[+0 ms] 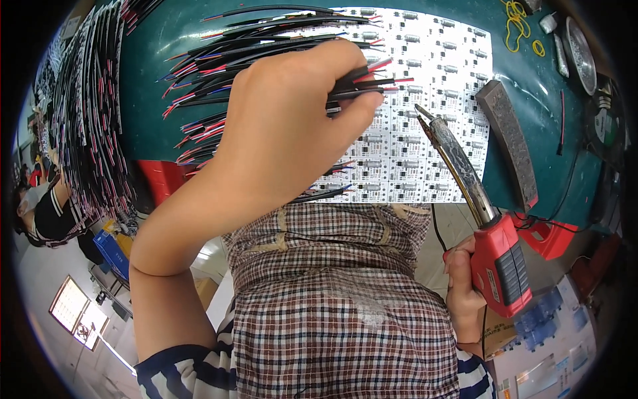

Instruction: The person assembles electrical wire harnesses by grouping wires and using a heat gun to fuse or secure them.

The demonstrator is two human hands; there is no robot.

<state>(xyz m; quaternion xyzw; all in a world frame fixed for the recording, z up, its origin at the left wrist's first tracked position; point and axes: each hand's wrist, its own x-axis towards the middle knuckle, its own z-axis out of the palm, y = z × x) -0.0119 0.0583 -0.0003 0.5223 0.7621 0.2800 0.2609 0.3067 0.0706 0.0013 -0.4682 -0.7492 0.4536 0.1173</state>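
My left hand (292,113) is closed round a few black cables (352,83), whose stripped red and dark wire ends stick out to the right over a white circuit board panel (458,60). Rows of small components cover the panel. More black cables (206,83) with red and blue wire ends lie under and beside this hand, across the panel's left part. Off the panel's right corner, my right hand (462,276) grips the red handle of a soldering iron (502,266). Its tip points up and left, above the panel.
A thick bundle of cables (93,126) hangs at the left. Beside the panel lies a dark grey bar (508,143). Farther right are yellow solder-like wire (518,26), a round metal dish (579,56), and a red stand (551,238). Another person (50,206) is at far left.
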